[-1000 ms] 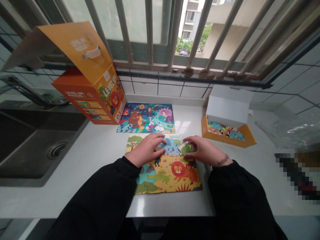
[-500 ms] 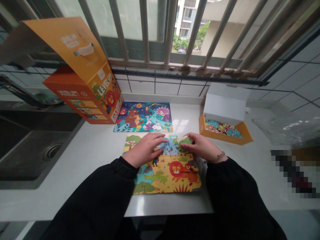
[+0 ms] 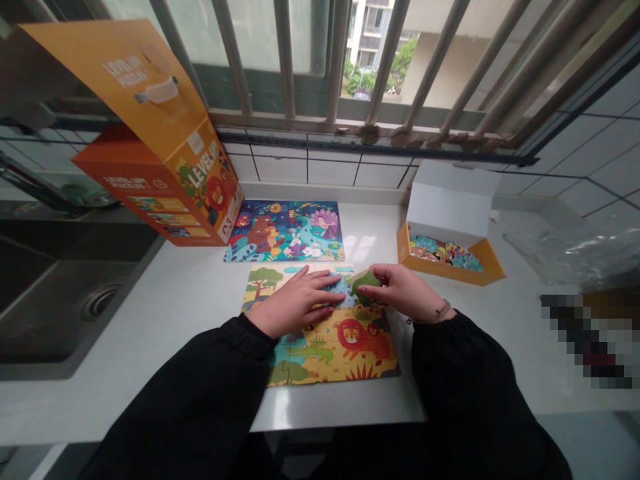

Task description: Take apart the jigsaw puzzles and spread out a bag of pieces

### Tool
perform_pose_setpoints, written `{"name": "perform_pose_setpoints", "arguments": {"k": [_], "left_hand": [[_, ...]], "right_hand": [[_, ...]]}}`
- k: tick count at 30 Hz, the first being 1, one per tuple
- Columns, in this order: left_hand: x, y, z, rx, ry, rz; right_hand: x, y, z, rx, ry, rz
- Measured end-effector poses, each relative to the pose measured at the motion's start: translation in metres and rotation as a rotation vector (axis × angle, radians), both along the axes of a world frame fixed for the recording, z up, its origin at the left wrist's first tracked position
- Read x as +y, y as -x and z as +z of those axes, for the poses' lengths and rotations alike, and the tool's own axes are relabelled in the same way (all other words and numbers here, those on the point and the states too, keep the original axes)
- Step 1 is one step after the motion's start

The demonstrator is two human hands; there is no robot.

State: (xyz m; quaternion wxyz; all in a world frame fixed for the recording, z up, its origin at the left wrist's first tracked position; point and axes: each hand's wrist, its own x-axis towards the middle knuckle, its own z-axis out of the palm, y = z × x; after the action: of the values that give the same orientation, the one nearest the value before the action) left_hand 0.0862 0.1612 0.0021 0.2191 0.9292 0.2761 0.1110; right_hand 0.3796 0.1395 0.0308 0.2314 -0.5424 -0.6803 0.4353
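Observation:
A jigsaw puzzle (image 3: pixel 320 353) with a lion, a crocodile and trees lies on the white counter in front of me. My left hand (image 3: pixel 305 300) rests flat over its upper middle, fingers spread, covering part of the picture. At the upper right corner my right hand (image 3: pixel 400 292) pinches a green puzzle piece (image 3: pixel 364 288) between thumb and fingers. That piece looks slightly tilted over the corner; whether it is seated there I cannot tell. Just behind lies a second, dark blue puzzle (image 3: pixel 290 230) with a bear, rabbits and a peacock.
An orange puzzle box (image 3: pixel 165 187) stands at the left with its lid raised, beside a dark sink (image 3: pixel 75 313). At the back right an open small box (image 3: pixel 450 270) holds loose pieces. Clear plastic wrapping (image 3: pixel 555 250) lies farther right. Window bars rise behind the counter.
My left hand has slid slightly right and its fingers have spread flatter on the puzzle. My right hand still pinches the green piece at the corner. The view has shifted a little.

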Motion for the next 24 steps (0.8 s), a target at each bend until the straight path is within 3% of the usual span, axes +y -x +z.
{"name": "perform_pose_setpoints", "arguments": {"k": [2,7,10,14,19,24], "left_hand": [[0.001,0.0,-0.001,0.003,0.002,-0.002],[0.002,0.0,-0.001,0.003,0.019,-0.001],[0.002,0.0,0.0,0.028,0.029,-0.003],[0.002,0.0,0.002,0.026,0.035,0.003],[0.003,0.001,0.0,0.013,0.025,-0.001],[0.002,0.0,-0.002,0.022,0.007,0.015]], "right_hand": [[-0.001,-0.003,0.004,0.034,0.025,0.066],[-0.002,-0.012,0.013,0.173,0.18,0.001],[-0.006,-0.018,0.012,0.15,0.249,0.024],[-0.027,-0.02,-0.002,-0.043,0.088,-0.022],[-0.074,-0.008,-0.019,-0.322,-0.231,-0.266],[-0.1,0.003,-0.025,-0.3,-0.279,-0.301]]}}
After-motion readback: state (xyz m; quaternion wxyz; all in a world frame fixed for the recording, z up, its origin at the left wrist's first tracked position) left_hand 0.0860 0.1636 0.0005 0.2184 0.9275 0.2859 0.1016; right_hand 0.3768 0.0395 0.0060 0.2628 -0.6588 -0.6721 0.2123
